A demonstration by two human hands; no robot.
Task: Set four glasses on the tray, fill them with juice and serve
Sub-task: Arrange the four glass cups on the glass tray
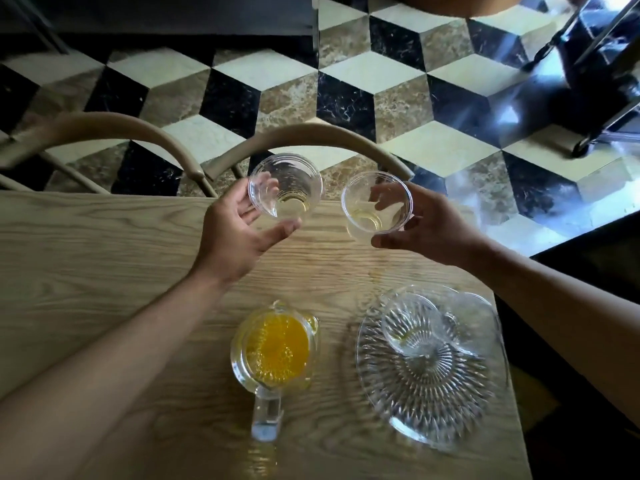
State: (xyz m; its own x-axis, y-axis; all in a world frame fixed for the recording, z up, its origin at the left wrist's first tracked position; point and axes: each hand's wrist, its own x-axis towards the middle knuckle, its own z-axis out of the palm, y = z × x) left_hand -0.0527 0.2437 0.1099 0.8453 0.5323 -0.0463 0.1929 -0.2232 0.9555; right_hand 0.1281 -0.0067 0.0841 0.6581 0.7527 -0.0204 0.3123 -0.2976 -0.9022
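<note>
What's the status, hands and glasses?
Left hand and right hand each grip an empty glass. Two glasses on glass tray. Juice jug full, nothing blocking.

The left hand holds an empty glass near the desk's far edge; the right hand holds another glass beside it; a juice jug stands nearer, left of the glass tray, which carries one glass towards the right edge.

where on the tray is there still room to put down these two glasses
The tray holds two glasses at its far edge; that side is crowded. Its centre and the whole near half, toward the table's near edge, are bare. Left hand and right hand each hold an empty glass. The juice pitcher borders the tray's left.
</note>
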